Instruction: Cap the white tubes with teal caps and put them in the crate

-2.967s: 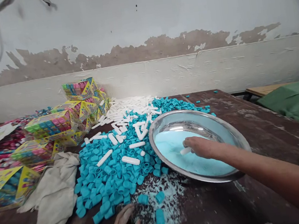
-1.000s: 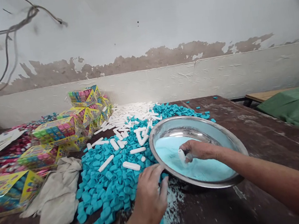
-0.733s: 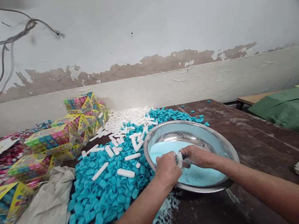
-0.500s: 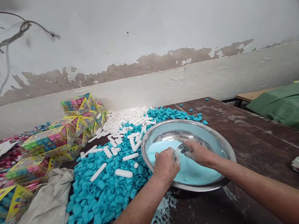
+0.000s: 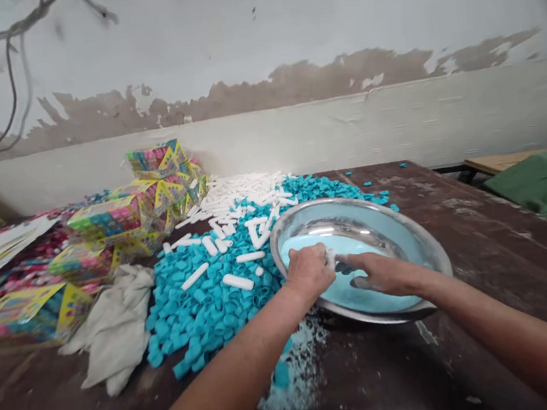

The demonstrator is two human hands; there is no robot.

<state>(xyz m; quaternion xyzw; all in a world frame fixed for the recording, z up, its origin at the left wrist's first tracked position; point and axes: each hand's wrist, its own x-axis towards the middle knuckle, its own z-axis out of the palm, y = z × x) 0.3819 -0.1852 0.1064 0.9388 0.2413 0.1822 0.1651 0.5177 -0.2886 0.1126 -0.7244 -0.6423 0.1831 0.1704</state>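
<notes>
My left hand [image 5: 310, 270] is closed around a small white tube [image 5: 330, 258], most of it hidden in my fingers. It is above a shiny metal basin [image 5: 438, 258] that holds pale blue powder [image 5: 348, 298]. My right hand [image 5: 377, 273], also over the basin, points its index finger at the tube's end; its thumb is apart and I see nothing in its grasp. Powder dulls those fingertips. To the left of the basin lies a heap of teal plastic caps [image 5: 202, 318], with white tubes [image 5: 237, 281] scattered on top.
More white tubes [image 5: 242, 189] are piled behind. Packed boxes [image 5: 111, 217] with yellow sides are stacked at the left, near a grey cloth [image 5: 119, 328]. Spilled powder [image 5: 298, 380] marks the dark table [image 5: 371, 371]. Green fabric [image 5: 543, 191] lies at the far right.
The whole view has shifted, so the scene sits farther right and higher. My right index finger now points straight at the tube, which stays in my left hand.
</notes>
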